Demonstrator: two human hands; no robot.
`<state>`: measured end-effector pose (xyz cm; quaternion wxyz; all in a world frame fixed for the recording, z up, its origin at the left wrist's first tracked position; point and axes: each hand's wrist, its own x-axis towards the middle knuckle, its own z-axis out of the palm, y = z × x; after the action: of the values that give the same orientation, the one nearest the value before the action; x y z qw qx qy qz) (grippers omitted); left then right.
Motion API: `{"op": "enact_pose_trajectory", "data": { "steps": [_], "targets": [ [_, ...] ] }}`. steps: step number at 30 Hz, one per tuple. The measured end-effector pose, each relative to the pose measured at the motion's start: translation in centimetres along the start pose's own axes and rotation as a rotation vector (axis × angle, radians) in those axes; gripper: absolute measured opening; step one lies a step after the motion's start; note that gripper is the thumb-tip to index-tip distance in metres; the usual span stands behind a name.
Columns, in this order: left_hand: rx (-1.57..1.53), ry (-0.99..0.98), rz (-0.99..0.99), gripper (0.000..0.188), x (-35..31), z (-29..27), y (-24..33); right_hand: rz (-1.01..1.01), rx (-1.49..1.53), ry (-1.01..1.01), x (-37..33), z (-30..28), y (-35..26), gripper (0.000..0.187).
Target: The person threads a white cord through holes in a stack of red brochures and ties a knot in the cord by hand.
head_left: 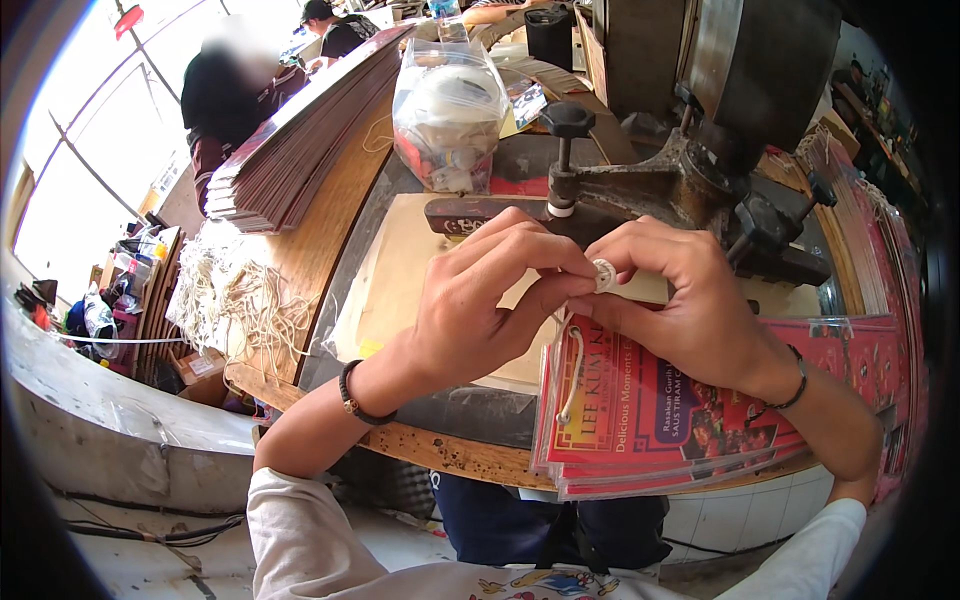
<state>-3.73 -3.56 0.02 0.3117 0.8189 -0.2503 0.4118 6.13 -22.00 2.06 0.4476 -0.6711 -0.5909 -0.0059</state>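
Note:
Above the near edge of the work table, my left hand (pixel 490 290) and my right hand (pixel 680 295) meet with their fingertips pinched together. Between them is a small round white piece (pixel 603 275), partly covered by the fingers; its exact kind is too small to make out. Under my right hand and wrist lies a stack of red printed cards (pixel 690 420) in clear covers. A whitish cord (pixel 573 375) is looped through the left end of the top card. Beneath my left hand there is a pale board (pixel 385 290).
A dark metal clamp press (pixel 650 185) with black knobs stands just beyond my hands. Bundled white cords (pixel 245 295) and a tall stack of cards (pixel 300 130) occupy the left. Behind sits a clear plastic bag (pixel 450 120). Two people (pixel 225 100) are at the back left.

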Motion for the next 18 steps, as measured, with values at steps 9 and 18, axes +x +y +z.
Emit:
{"op": "enact_pose_trajectory", "data": {
  "steps": [9, 18],
  "targets": [
    [-0.347, 0.128, -0.358, 0.008, -0.38, 0.26, -0.93, -0.016, -0.004, 0.002, 0.14, 0.13, -0.34, 0.019],
    [-0.505, 0.045, -0.424, 0.008, -0.11, 0.13, -0.24, 0.032, -0.001, -0.02, 0.08, -0.35, -0.78, 0.025]
  ]
}}
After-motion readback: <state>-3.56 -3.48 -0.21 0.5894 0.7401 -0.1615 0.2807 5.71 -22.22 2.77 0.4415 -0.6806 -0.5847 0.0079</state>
